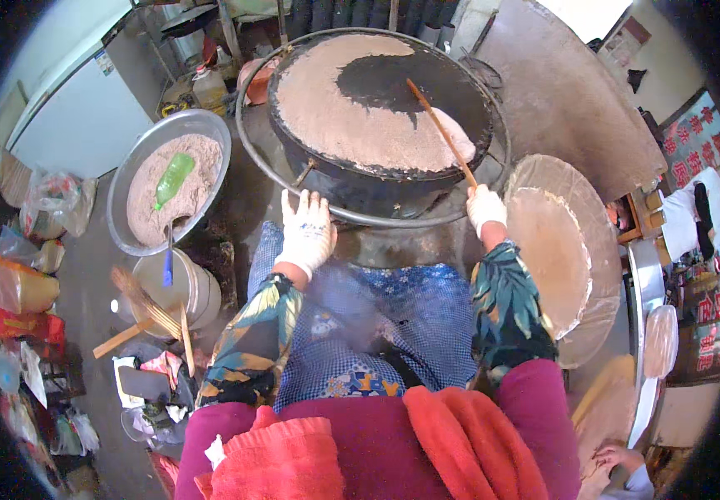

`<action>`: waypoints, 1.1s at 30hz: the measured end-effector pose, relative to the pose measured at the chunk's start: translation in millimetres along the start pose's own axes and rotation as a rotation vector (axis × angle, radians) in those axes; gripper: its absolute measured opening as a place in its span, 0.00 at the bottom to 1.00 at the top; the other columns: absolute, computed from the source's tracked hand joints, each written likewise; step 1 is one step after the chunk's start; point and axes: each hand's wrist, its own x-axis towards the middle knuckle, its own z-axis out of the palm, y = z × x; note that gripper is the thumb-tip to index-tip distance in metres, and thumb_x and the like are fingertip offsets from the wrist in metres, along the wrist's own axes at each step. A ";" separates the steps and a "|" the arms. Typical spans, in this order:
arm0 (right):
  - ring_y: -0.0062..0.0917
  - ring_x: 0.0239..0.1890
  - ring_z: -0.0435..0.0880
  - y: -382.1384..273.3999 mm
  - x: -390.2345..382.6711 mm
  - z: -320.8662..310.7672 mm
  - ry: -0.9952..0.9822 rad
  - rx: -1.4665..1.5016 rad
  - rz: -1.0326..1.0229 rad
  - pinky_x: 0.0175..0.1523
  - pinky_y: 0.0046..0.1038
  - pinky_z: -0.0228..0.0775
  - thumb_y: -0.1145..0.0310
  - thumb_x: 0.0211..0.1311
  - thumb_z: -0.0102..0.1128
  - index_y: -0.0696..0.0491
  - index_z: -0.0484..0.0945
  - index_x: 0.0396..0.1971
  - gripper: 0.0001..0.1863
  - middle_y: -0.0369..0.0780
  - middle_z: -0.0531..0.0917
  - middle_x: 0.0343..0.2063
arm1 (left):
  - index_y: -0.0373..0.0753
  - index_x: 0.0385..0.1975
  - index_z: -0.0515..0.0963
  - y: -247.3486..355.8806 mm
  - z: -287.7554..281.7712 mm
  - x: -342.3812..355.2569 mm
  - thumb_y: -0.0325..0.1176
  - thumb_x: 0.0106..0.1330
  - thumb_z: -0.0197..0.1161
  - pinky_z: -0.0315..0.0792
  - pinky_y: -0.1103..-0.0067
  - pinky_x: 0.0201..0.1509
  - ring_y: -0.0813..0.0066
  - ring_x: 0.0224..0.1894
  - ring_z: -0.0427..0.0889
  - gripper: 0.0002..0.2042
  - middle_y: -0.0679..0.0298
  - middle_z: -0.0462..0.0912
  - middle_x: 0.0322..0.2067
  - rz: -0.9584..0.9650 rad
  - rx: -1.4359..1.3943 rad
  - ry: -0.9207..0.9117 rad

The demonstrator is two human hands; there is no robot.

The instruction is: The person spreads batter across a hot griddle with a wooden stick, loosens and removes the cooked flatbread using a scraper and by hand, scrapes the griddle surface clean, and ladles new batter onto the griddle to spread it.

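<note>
In front of me stands a large round black griddle (pixel 376 83) with a metal ring (pixel 264 171) around it. Pale brownish-pink batter (pixel 318 108) covers much of its top, leaving a dark bare patch at the far right. My right hand (pixel 486 208), in a white glove, is closed around the near end of a long wooden stick (pixel 439 129), which slants up and left over the batter and the bare patch. My white-gloved left hand (pixel 306 233) lies at the ring's near left with its fingers stretched out, holding nothing.
Left of the griddle, a metal basin (pixel 218 154) holds batter and a green plastic bottle (pixel 175 179). Below it stands a white bucket (pixel 201 287) with a straw brush (pixel 139 296). A round tray of thin flatbread (pixel 543 250) is at the right. Another person's hand (pixel 616 456) shows lower right.
</note>
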 end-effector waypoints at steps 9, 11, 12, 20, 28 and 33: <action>0.53 0.38 0.82 2.6 6.2 7.2 0.053 -0.015 -0.010 0.45 0.51 0.72 0.50 0.69 0.45 0.55 0.75 0.37 0.22 0.55 0.82 0.32 | 0.35 0.56 0.72 -27.2 -4.5 11.3 0.43 0.58 0.59 0.36 0.43 0.71 0.55 0.66 0.66 0.27 0.53 0.72 0.60 -0.117 0.078 -0.105; 0.55 0.38 0.81 -7.5 -1.8 3.0 0.013 0.026 -0.026 0.46 0.51 0.72 0.50 0.70 0.43 0.55 0.75 0.37 0.22 0.56 0.82 0.33 | 0.35 0.57 0.72 -35.2 -2.4 5.7 0.43 0.57 0.59 0.37 0.43 0.71 0.55 0.67 0.65 0.27 0.53 0.71 0.60 -0.139 0.068 -0.133; 0.54 0.38 0.81 -20.4 -14.8 3.2 -0.038 -0.012 -0.103 0.46 0.51 0.72 0.50 0.70 0.43 0.55 0.75 0.37 0.22 0.56 0.82 0.33 | 0.36 0.57 0.72 -44.1 -3.1 2.9 0.42 0.57 0.59 0.39 0.42 0.70 0.55 0.67 0.64 0.28 0.53 0.71 0.61 -0.172 0.061 -0.153; 0.57 0.39 0.80 -16.2 -20.4 -8.5 -0.053 0.015 -0.086 0.47 0.52 0.71 0.49 0.70 0.42 0.56 0.74 0.39 0.23 0.58 0.82 0.33 | 0.36 0.43 0.79 -38.7 -22.5 17.8 0.41 0.55 0.59 0.45 0.41 0.68 0.54 0.60 0.69 0.19 0.52 0.75 0.52 -0.195 0.048 -0.047; 0.53 0.39 0.82 -5.6 -3.0 -6.2 -0.023 -0.021 -0.063 0.46 0.49 0.73 0.51 0.70 0.43 0.56 0.77 0.36 0.23 0.56 0.82 0.33 | 0.29 0.57 0.70 60.0 -4.9 -1.3 0.45 0.58 0.59 0.38 0.43 0.71 0.54 0.65 0.65 0.31 0.49 0.72 0.58 0.004 0.082 -0.102; 0.53 0.41 0.82 -2.6 -19.2 6.7 -0.066 -0.102 -0.086 0.48 0.50 0.72 0.50 0.70 0.42 0.56 0.76 0.38 0.23 0.56 0.82 0.35 | 0.28 0.57 0.70 35.2 0.9 -2.1 0.45 0.58 0.59 0.37 0.42 0.71 0.51 0.66 0.65 0.31 0.46 0.72 0.58 0.024 0.088 -0.128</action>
